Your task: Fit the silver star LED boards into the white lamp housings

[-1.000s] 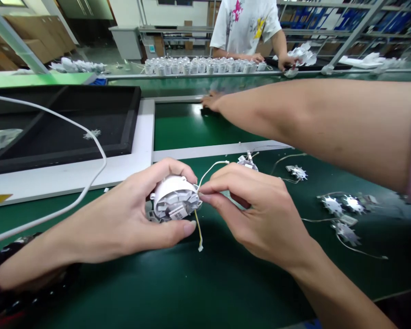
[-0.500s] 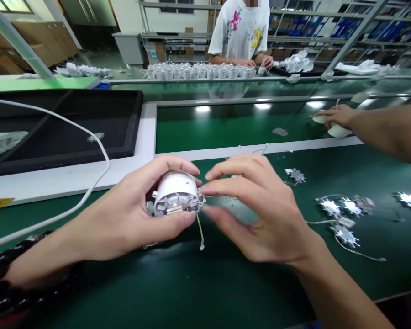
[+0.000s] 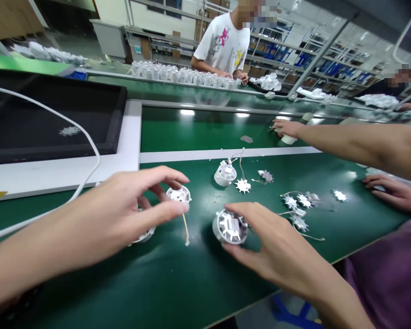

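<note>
Where both hands had shared one housing a moment earlier, the left hand [image 3: 123, 214] now pinched a small white wired piece [image 3: 179, 194] in its fingers, while the right hand [image 3: 277, 249] curled loosely around the finned housing [image 3: 230, 226] resting on the near green counter [image 3: 192, 274], the two parts evidently separated.

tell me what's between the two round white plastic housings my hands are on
Head view: only bare green mat between left housing and right housing; a yellowish wire hangs beside the left.
</note>
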The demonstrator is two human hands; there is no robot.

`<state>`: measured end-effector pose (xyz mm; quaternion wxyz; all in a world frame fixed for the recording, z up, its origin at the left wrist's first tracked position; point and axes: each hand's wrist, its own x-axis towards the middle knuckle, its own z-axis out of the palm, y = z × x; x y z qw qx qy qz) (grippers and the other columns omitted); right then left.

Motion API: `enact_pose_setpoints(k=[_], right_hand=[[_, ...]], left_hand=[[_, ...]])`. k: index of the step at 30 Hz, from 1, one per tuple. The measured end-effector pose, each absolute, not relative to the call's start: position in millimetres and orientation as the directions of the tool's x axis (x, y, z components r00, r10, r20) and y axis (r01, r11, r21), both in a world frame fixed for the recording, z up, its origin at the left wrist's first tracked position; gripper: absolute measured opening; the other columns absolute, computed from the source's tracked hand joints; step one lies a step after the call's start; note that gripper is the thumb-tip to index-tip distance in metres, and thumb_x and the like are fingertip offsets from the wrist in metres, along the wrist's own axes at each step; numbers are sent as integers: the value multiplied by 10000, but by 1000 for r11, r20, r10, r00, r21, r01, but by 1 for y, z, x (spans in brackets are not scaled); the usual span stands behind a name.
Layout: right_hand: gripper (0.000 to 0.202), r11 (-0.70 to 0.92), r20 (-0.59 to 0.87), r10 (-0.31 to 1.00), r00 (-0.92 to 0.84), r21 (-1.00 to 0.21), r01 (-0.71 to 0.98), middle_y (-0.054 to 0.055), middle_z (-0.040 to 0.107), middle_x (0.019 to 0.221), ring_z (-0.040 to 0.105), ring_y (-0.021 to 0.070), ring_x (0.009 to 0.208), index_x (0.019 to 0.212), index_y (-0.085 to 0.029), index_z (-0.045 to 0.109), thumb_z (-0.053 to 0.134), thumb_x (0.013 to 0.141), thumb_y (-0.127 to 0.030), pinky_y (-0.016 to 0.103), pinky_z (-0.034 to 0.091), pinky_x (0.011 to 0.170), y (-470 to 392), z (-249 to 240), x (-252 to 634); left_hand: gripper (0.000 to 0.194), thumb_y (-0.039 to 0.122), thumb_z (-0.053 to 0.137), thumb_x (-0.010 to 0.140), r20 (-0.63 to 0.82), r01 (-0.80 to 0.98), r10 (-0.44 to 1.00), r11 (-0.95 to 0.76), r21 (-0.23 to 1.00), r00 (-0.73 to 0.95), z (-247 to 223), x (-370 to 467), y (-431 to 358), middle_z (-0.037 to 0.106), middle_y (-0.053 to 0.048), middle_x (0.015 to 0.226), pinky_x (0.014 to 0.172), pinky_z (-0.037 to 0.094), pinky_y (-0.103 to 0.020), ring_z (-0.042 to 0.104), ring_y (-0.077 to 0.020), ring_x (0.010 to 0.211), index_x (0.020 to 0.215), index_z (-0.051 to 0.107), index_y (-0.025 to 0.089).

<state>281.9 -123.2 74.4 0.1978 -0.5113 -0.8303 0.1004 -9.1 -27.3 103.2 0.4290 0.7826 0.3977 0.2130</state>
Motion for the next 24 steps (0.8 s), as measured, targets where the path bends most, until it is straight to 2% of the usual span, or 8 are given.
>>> enact_pose_setpoints(k=[2,5,8,10,15,17,20,24], right_hand=[[437,360,120,933,-340,-362,860,126,775,1291,769,311,1122,1375,-200,630,719,948,-231,468,662,900,-116,59,292],[483,355,146,935,-325,-318,879,180,714,1408,707,346,1269,1433,-157,614,724,964,-198,529,616,1029,-92,45,290],[414,388,346,884,-313,-171,906,244,664,1447,652,397,1310,1398,-102,650,640,985,-114,598,558,1060,-71,50,267],[351,456,414,829,-375,-113,883,228,714,1345,679,388,1211,1339,-108,696,600,1001,-109,573,570,983,-66,59,249],[186,680,300,714,-632,-82,729,111,789,999,694,267,888,1109,-127,786,619,1026,-112,402,562,793,-75,66,220],[246,649,387,732,-561,-144,747,108,805,971,688,239,851,1029,-122,797,560,1039,-53,368,555,789,-82,57,222],[233,546,464,815,-347,-417,726,94,835,980,717,222,834,1030,-133,810,584,1043,-79,347,567,793,-94,42,232],[204,218,215,973,-89,-710,669,53,840,910,762,226,819,969,-204,839,642,1023,-204,337,559,750,-113,29,244]], left_hand=[[317,620,711,941,60,529,821,-419,738,567,108,-5,-16,793,-9,874,470,466,-248,668,-196,589,1026,798,326],[387,632,625,967,108,593,818,-493,637,565,106,-3,-7,809,-56,935,641,505,-316,723,-289,809,941,798,287],[434,598,519,1002,54,672,820,-503,543,570,99,-5,-5,804,-102,1089,841,538,-434,717,-364,971,1064,793,268],[490,585,470,1012,24,703,815,-514,491,579,92,-6,-6,778,-141,1210,949,537,-530,703,-408,1069,1190,771,242],[557,515,492,1041,-27,581,654,-651,488,756,70,0,-7,543,-161,1629,1213,437,-576,522,-415,1474,1497,623,223],[498,440,502,1058,-11,511,566,-736,445,825,61,4,-8,588,-185,1577,1206,452,-568,557,-408,1444,1474,639,203],[371,364,537,1064,45,433,474,-836,337,879,54,10,-13,705,-218,1359,1007,583,-513,704,-399,1203,1314,711,153],[236,261,675,999,142,365,397,-907,211,907,50,15,-26,735,-132,1310,796,601,-372,756,-312,1023,1220,721,194]])
